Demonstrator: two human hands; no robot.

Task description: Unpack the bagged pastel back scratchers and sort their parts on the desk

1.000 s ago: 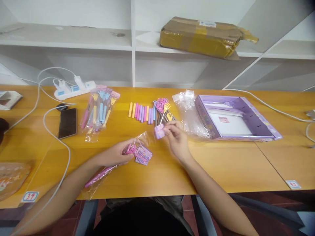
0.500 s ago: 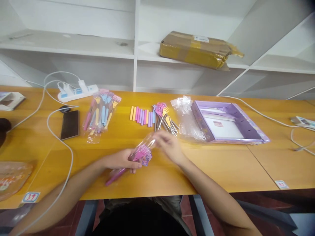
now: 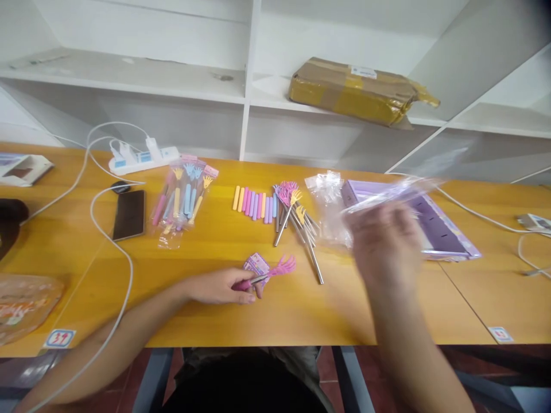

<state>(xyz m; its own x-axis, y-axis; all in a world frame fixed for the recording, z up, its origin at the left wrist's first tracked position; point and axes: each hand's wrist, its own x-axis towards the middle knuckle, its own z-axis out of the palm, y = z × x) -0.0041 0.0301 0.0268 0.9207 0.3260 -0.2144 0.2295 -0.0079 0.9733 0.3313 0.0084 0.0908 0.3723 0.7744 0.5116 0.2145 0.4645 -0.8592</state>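
My left hand (image 3: pixel 228 285) is closed on a pink hand-shaped scratcher (image 3: pixel 282 267), with a small printed card (image 3: pixel 257 264) just behind it. My right hand (image 3: pixel 385 235), blurred, is raised in front of the purple box (image 3: pixel 447 229) and grips a clear plastic bag (image 3: pixel 400 192). Coloured handle tubes (image 3: pixel 252 203) lie in a row beyond my left hand. Beside them is a pile of scratcher heads on metal rods (image 3: pixel 297 215); one rod points toward me. More clear bags (image 3: pixel 329 209) lie left of the box.
Bagged scratchers (image 3: pixel 183 195) lie at the left near a phone (image 3: pixel 129 214) and a power strip (image 3: pixel 144 160). A white cable (image 3: pixel 124 275) crosses my left forearm. A taped carton (image 3: pixel 353 92) sits on the shelf behind.
The pink scratcher and card are now outside the clear bag. My right hand has moved right and up with a bag. One metal rod has shifted toward the front, and the view has shifted slightly.
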